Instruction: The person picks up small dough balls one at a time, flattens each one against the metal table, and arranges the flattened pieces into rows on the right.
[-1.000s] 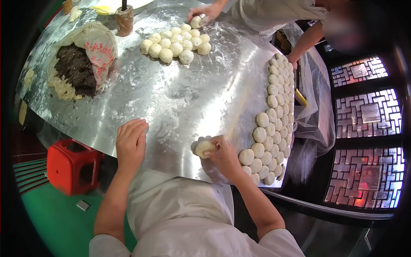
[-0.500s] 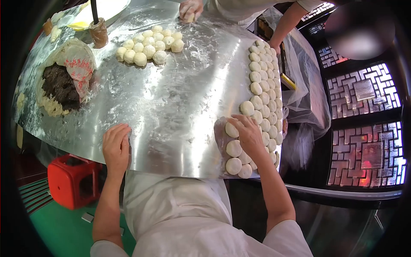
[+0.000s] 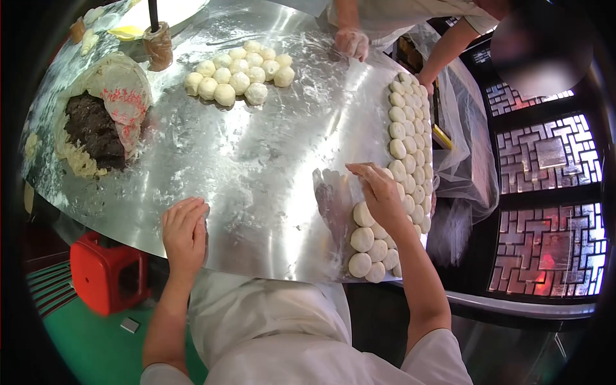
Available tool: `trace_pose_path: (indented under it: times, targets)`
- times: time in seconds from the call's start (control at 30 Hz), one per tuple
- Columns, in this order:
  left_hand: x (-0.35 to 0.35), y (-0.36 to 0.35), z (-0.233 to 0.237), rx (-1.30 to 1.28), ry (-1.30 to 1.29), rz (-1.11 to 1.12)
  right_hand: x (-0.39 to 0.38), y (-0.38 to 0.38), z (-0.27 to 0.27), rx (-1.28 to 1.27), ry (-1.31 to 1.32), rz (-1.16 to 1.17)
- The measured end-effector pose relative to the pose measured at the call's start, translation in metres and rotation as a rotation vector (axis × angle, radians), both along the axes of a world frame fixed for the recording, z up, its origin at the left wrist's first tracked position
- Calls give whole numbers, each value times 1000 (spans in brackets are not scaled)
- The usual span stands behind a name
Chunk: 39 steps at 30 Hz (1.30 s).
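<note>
My right hand (image 3: 383,197) hovers over the left side of several rows of flattened dough rounds (image 3: 362,239) along the table's right edge. Its fingers stretch out to the left, apart from the thumb side, and no dough shows in them; the rounds directly beneath are partly hidden. My left hand (image 3: 185,234) lies at the near edge of the metal table (image 3: 256,173), fingers extended and slightly bent, holding nothing. A cluster of round dough balls (image 3: 239,82) sits toward the far side, beyond reach of both hands' present positions.
On the left lies an opened bag with dark filling (image 3: 96,131). Behind it stands a wrapped cup (image 3: 158,48) with a dark handle. Across the table are a co-worker's floury hand (image 3: 352,43) and other hand (image 3: 426,82). A red stool (image 3: 106,274) stands below the left edge.
The co-worker's floury hand has moved right, toward the rounds. My right hand has shifted slightly over the rounds, its fingers straighter. My left hand stays at the edge; the whole view has shifted a little.
</note>
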State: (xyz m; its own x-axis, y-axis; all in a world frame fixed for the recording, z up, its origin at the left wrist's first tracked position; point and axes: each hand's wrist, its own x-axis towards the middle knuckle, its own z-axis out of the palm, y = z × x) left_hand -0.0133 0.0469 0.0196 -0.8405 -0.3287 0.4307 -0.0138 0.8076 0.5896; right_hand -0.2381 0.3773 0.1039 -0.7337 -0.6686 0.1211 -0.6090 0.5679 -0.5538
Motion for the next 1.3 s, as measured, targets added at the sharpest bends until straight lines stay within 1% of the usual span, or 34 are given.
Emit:
trace_pose_path:
  times: [0.1,0.2,0.27,0.3,0.33,0.37,0.47,0.5,0.57,0.6,0.67,0.73,0.8,0.83,0.9,0.97,1.03,1.1,1.13,1.2,1.27,1.3]
  targets:
    - [0,-1,3,24,-20,-13,-16,-60,-17,-13,-29,-9]
    - [1,-2,3,28,-51,-30,-46,-126,-42,-30,4,30]
    - [2,-2,2,37,-65,-22,-61,-172,-52,88,92,-25]
    - [2,-2,2,49,-78,-20,-65,-193,-53,87,90,-18]
    - [2,-2,2,49,-80,-12,-68,-214,-53,99,122,-68]
    - [2,-2,2,55,-74,-11,-72,-230,-53,110,155,-119]
    - [1,-2,1,75,-62,-3,-87,-255,-71,96,180,-138]
    - [1,-2,2,89,-54,-3,-89,-252,-77,95,175,-131]
    - [2,-3,3,88,-57,-10,-99,-230,-81,-74,156,14]
    - [3,-4,3,91,-51,-19,-92,-213,-75,-50,113,57]
    - [3,-4,2,95,-43,-14,-61,-169,-57,101,103,163]
    - [4,-4,1,103,-36,-20,-26,-116,-45,106,-1,304]
    - [3,-3,2,89,-33,-17,8,-83,-42,161,38,337]
    - [2,-2,3,93,-39,-24,14,-78,-42,165,31,331]
    - [0,0,6,104,-36,-9,34,-72,-39,79,104,257]
    - [1,0,6,96,-40,-20,41,-78,-56,57,149,207]
    - [0,0,4,82,-27,-13,40,-83,-77,6,206,106]
    - [2,-1,2,46,-10,-33,41,-88,-81,-16,245,86]
    - [3,-1,2,43,-9,-29,41,-88,-81,27,244,74]
    - [1,0,2,46,-4,-18,42,-89,-72,76,247,59]
    - [0,0,1,48,-1,-11,43,-95,-46,29,211,43]
    - [1,1,1,47,-2,-7,38,-95,-41,32,207,43]
